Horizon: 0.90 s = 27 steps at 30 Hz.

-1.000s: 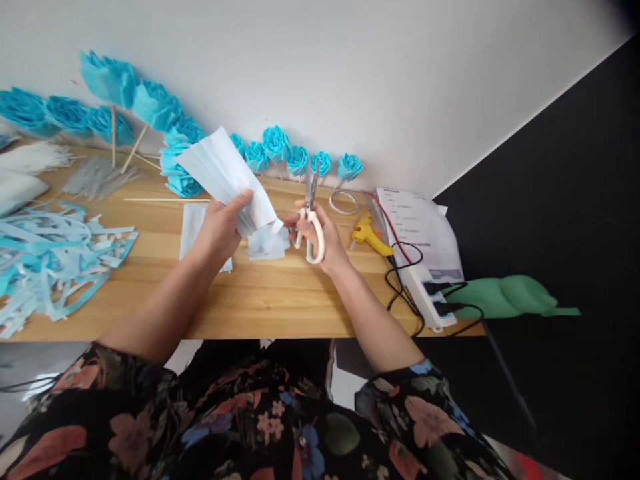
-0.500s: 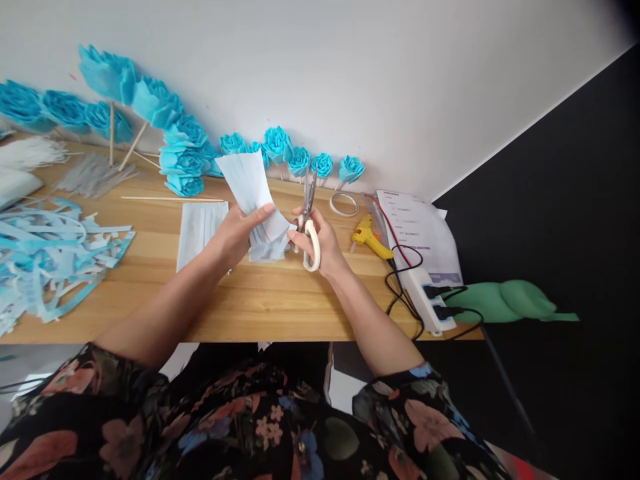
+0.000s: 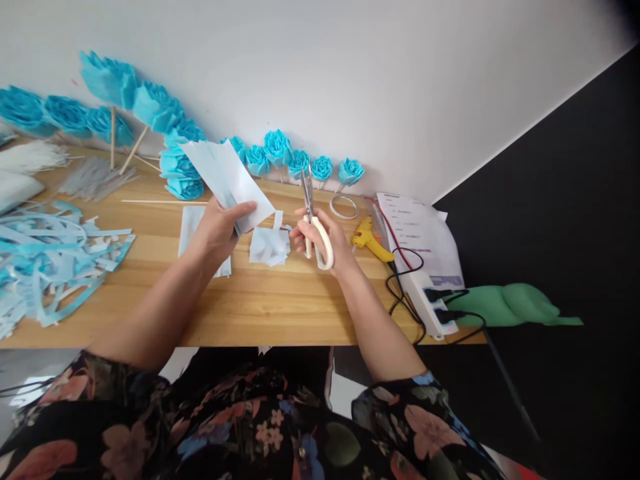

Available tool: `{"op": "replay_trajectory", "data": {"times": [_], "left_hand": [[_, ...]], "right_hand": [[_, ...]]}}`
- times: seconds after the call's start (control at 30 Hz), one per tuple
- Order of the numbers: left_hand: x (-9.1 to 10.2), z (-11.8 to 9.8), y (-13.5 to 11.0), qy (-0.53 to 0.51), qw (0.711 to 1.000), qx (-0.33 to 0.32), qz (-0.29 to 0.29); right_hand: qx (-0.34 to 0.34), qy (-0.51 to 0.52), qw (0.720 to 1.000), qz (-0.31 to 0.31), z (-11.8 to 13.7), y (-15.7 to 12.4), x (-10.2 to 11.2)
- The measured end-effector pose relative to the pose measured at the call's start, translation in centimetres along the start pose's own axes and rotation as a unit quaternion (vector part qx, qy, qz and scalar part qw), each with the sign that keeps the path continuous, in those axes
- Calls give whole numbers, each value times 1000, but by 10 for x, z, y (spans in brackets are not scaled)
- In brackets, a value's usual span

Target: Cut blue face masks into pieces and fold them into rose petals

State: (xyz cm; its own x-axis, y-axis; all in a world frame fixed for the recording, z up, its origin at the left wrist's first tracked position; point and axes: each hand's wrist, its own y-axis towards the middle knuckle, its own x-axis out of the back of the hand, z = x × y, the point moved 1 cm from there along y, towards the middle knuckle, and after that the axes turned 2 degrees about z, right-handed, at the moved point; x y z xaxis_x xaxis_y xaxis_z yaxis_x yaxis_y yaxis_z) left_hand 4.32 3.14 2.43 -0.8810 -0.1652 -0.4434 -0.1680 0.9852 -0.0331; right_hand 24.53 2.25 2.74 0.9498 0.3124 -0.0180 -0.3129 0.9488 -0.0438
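My left hand point(image 3: 220, 223) pinches a pale blue sheet of mask fabric point(image 3: 230, 177), its thumb on top and the sheet slanting up and left. Looped through the handles of the white-handled scissors point(image 3: 320, 243) is my right hand point(image 3: 333, 243); the blades point away from me, slightly apart. Between the hands, several small cut pieces of pale fabric point(image 3: 269, 247) lie on the wooden table. Partly under my left hand and forearm rests another pale blue pleated mask piece point(image 3: 190, 223).
Blue fabric roses point(image 3: 277, 147) line the wall. Cut strips point(image 3: 65, 260) heap at the left, near a thin wooden stick point(image 3: 160, 202). To the right are a tape ring point(image 3: 344, 207), a yellow glue gun point(image 3: 370, 240), printed paper point(image 3: 425, 227) and a power strip point(image 3: 425, 300) with black cables.
My left hand has moved left with the sheet, away from the scissors. A small cut piece now lies with the others on the table. The scissors have shifted slightly right.
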Motion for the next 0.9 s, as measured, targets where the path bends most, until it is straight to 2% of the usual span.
{"op": "replay_trajectory", "data": {"times": [0.13,0.23,0.3,0.5,0.73,0.9], "left_hand": [[4,-4,3,-35,999,-17,-35],[6,-4,5,-49,997,-23,-54],[7,-5,6,-55,996,-28,-62],[7,-8,7,-54,995,-33,-81],[3,-2,2,-23,1000,-9,-5],[0,3,0,12,1000,-23,16]], "right_hand": [[-29,-8,997,68,9,-10,-2],[-54,-24,990,128,6,-13,-5],[-68,-35,986,145,3,-12,-6],[-96,-51,985,135,-4,-8,-5],[-83,-38,986,137,-4,-6,-6],[-69,-33,987,140,-6,-5,-7]]}}
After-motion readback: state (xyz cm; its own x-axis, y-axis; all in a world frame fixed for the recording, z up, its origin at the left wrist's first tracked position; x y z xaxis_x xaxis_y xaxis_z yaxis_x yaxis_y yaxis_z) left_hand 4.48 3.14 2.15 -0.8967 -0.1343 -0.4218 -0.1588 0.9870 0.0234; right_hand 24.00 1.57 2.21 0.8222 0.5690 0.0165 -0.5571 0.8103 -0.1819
